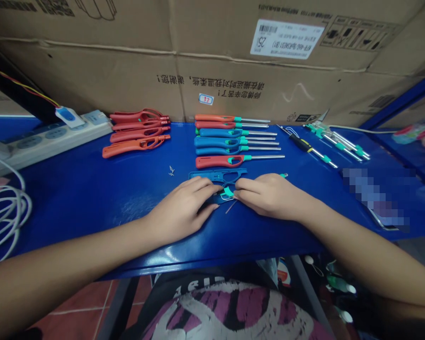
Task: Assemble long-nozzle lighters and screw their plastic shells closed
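Right here, two bare hands hold a small green piece and a blue shell

The green piece (227, 192) sits on the blue shell (217, 199), between the two hands, over the bench (127, 208). All the clock places below are counted from that green piece, with 12 o'clock pointing away from the person.

The left hand (186, 203) is at 9 o'clock. Its thumb and fingers pinch the blue shell. The right hand (274, 196) is at 3 o'clock, with its fingertips squeezed on the green piece. A thin wire (229, 207) pokes out at 6 o'clock.

Just past the hands, at 12 o'clock, lies an open blue half (215, 176). Beyond it is a row of red, orange and blue lighters (212, 142) with long silver noses that point right.

Some tiny silver bits (171, 171) lie near 9 or 10 o'clock. Red and orange handles (127, 148) are piled at 10 o'clock, and past them is a white power strip (35, 151).

At 2 o'clock there is a black and yellow tool (300, 143), near some silver rods (340, 145) with green bits. A phone (377, 200) is farther out at 3 o'clock. A big cardboard box (127, 61) stands behind everything at 12 o'clock.
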`<state>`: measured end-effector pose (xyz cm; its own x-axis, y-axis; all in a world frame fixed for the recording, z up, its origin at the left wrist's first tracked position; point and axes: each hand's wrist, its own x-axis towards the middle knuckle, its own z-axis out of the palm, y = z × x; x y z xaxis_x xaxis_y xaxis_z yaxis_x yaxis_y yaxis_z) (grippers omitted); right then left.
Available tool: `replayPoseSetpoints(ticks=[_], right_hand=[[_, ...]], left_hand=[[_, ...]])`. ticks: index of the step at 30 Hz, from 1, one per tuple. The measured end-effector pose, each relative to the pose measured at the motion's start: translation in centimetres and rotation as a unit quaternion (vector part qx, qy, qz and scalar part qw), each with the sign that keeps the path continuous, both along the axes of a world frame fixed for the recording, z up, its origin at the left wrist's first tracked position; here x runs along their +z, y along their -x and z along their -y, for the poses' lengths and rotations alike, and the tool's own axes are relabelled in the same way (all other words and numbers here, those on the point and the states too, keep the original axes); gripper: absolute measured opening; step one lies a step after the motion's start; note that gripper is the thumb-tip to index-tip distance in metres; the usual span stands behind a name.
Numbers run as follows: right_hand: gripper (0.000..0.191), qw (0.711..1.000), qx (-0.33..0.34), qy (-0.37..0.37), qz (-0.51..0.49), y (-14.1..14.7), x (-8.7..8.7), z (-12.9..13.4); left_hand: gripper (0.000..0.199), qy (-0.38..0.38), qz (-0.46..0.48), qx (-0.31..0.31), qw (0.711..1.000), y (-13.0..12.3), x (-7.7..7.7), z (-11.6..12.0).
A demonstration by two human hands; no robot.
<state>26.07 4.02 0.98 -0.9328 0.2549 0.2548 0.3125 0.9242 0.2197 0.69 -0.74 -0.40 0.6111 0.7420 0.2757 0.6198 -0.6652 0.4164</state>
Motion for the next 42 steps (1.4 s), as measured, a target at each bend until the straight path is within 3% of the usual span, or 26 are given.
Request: replayPoseSetpoints(ticks=[19, 23, 28, 33, 36, 42], right_hand=[[0.038, 1.000, 0.011, -0.023, 0.003, 0.4, 0.1, 0.2], [0.028, 0.991, -0.032, 0.122, -0.051, 0.1, -0.1, -0.2], [0.010, 0.928, -0.063, 0.334, -0.152, 0.3, -0.2, -0.8], [0.019, 0.891, -0.105, 0.398, -0.193, 0.3, -0.1, -1.2], [0.021, 0.879, -0.099, 0.430, -0.180, 0.0, 0.1, -1.4], [0.011, 0.896, -0.058, 0.424, -0.114, -0.8, 1.1, -1.4]], left_hand=[[0.031, -0.005, 0.006, 0.000, 1.000, 0.0, -0.2, 0.0], [0.029, -0.005, 0.010, -0.001, 1.000, 0.0, -0.2, 0.0], [0.031, 0.006, 0.015, 0.001, 1.000, 0.1, -0.1, 0.1], [0.031, 0.001, 0.012, -0.011, 1.000, 0.1, 0.0, 0.1], [0.033, -0.017, -0.003, -0.012, 1.000, 0.1, -0.1, 0.1], [0.027, -0.025, -0.023, -0.022, 0.999, 0.1, 0.0, 0.2]])
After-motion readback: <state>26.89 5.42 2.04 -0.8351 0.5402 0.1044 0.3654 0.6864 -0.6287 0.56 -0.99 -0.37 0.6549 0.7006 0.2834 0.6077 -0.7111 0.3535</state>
